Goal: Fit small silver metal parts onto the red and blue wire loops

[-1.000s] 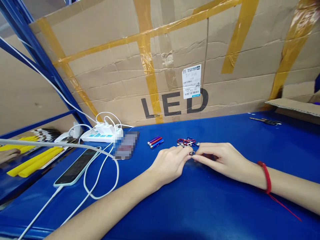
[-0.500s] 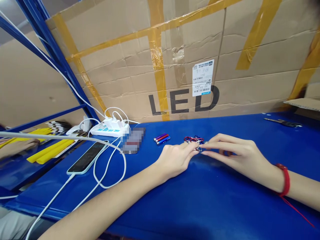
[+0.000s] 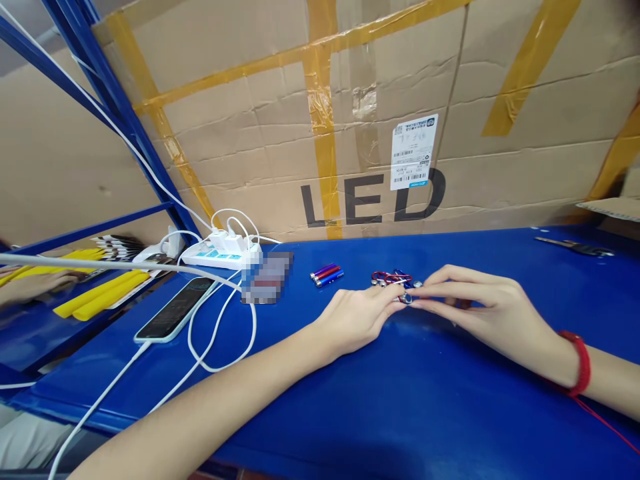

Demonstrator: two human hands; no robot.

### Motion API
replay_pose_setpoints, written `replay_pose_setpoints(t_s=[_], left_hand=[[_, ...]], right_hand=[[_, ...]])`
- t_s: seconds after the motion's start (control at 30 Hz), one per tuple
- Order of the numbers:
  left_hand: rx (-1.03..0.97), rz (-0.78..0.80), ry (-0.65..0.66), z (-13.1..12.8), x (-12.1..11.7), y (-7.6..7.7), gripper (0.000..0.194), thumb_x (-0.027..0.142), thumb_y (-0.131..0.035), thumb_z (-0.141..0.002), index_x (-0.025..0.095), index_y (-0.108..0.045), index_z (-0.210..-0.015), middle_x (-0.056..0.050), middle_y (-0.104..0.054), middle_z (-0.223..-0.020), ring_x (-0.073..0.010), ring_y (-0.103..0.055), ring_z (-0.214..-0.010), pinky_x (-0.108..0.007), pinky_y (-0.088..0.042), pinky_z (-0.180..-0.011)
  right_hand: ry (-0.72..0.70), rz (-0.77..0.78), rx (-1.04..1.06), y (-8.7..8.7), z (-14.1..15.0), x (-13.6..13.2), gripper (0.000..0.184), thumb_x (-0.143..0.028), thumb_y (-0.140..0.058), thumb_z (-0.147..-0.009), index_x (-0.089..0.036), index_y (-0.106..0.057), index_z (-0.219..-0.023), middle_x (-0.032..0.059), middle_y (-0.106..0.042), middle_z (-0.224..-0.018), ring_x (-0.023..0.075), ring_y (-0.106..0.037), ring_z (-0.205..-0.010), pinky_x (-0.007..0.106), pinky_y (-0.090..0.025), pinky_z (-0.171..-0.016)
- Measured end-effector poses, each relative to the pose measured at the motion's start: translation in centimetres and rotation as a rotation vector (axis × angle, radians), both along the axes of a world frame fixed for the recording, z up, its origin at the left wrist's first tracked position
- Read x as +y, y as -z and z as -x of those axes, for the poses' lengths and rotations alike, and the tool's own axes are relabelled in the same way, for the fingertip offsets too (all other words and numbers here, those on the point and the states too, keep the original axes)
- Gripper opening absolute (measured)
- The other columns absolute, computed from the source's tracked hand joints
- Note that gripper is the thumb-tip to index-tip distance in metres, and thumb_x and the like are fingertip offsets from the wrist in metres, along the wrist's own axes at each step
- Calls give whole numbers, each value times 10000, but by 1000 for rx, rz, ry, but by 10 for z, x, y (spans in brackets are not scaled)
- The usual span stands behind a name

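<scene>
Just in front of the red and blue clips on the counter, the left hand has a narrow grip on a small shiny piece, probably metal, though too small to be sure. The right hand, right of the clips, pinches the same piece at its fingertips. Three coloured tubes lie left of the clips.

The rear of the blue worktop is closed off w/ a lg. cardboard panel, crossed by yellow-brown tape and marked w/ blk. "LED" lettering, its D partly covered by a wht. label. On the L, a blue metal frame is backed by a brown panel; light is reflected off the worktop.
</scene>
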State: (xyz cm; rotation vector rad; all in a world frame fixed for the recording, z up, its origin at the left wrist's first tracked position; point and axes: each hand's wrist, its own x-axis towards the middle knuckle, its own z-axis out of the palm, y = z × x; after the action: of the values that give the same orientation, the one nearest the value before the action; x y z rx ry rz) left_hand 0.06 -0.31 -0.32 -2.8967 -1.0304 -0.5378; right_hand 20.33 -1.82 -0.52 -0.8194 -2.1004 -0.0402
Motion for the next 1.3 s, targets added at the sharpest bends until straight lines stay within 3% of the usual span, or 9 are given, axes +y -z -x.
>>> replay_pose_setpoints(t_s=[0.43, 0.8, 1.3], left_hand=[[-51, 68, 126, 0, 4, -1, 211, 227, -349, -965, 183, -456, -1142, -43, -607, -1128, -165, -590, -1004, -256, -465, -835], [-91, 23, 155, -1, 8, 4, 176, 208, -332, -959, 159, -494, -1007, -75, -619, -1016, -200, -582, -933, -304, -454, -822], [-63, -18, 313, 1, 4, 5, 242, 199, -288, -964, 140, -514, -1026, -62, -632, -897, -172, -586, -798, -269, -455, -743]], right_hand=[[-5, 28, 37, 1, -1, 0, 295, -408, -509, -877, -206, -723, -864, 59, -645, -813, 138, -615, -706, 235, -500, -613], [-22, 6, 29, -2, -5, 0, 259, -343, -520, -880, -198, -729, -833, 52, -648, -787, 129, -614, -690, 221, -487, -597], [-85, 185, 25, -5, -6, -4, 229, -378, -619, -805, -211, -714, -680, 11, -629, -718, 110, -588, -651, 194, -417, -555]])
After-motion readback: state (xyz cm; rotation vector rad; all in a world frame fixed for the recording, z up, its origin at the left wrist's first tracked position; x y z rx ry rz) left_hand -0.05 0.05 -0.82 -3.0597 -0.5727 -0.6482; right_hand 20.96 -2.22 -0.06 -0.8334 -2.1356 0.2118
